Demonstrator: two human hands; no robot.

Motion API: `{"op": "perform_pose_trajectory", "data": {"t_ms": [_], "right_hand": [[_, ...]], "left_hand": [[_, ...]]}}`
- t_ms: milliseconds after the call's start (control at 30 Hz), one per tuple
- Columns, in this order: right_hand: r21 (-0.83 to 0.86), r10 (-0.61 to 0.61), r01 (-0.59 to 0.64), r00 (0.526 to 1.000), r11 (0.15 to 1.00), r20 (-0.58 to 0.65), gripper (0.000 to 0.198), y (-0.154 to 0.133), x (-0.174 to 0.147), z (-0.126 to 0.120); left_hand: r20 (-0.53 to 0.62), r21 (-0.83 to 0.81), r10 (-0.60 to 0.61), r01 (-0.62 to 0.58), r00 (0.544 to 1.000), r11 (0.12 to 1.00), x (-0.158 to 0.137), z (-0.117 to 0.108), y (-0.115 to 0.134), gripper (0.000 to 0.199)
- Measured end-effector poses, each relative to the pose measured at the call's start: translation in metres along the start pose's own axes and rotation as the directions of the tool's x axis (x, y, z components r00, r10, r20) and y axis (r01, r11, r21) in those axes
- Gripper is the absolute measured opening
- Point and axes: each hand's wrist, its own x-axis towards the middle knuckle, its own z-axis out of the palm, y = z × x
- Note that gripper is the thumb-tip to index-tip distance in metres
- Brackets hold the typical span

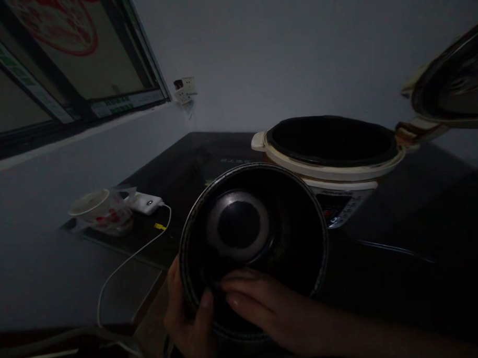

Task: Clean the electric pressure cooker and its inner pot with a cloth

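Visibly, our left hand (191,324) has its grip clamped on a round black metal pot (290,227). Our right hand (265,306) sits inside; its grip we cannot tell.

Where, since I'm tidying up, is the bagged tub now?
The bagged tub is at left in the head view, on the dark counter, just left of the white device.

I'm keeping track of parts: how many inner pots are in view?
1. The dark inner pot is tilted with its mouth toward the camera, in front of the electric pressure cooker. The cooker's interior is too dark to tell whether another is inside.
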Motion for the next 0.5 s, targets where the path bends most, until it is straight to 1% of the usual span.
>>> {"op": "perform_pose_trajectory", "data": {"t_ms": [100,167,233,300,367,433,500], "right_hand": [[-0.252,0.073,-0.045,0.992,0.967,0.102,0.036,-0.001,-0.022,-0.015],[-0.395,0.133,-0.064,0.980,0.917,0.150,0.041,0.000,-0.035,-0.026],[-0.523,0.147,-0.036,0.974,0.851,0.172,0.048,0.006,-0.047,-0.037],[-0.628,0.083,0.039,0.983,0.778,0.164,0.046,0.015,-0.059,-0.046],[-0.704,-0.027,0.103,0.993,0.702,0.118,0.039,0.024,-0.070,-0.054],[-0.757,-0.124,0.124,0.991,0.642,0.058,0.035,0.028,-0.080,-0.061],[-0.775,-0.155,0.114,0.988,0.622,0.021,0.036,0.024,-0.088,-0.067]], "left_hand": [[-0.009,0.006,0.015,-0.015,1.000,1.000,0.000,0.004,0.004,0.047],[-0.018,0.028,0.036,-0.035,0.999,0.999,-0.001,0.006,0.007,0.046],[-0.013,0.050,0.038,-0.038,0.999,0.998,-0.001,0.007,0.008,0.046],[-0.010,0.067,0.045,-0.045,0.999,0.997,0.000,0.006,0.006,0.047],[-0.022,0.075,0.064,-0.062,0.998,0.995,0.000,0.004,0.003,0.048],[-0.023,0.080,0.066,-0.064,0.998,0.995,-0.001,0.003,0.000,0.049],[-0.010,0.094,0.079,-0.078,0.997,0.992,-0.002,0.003,0.001,0.049]]}}
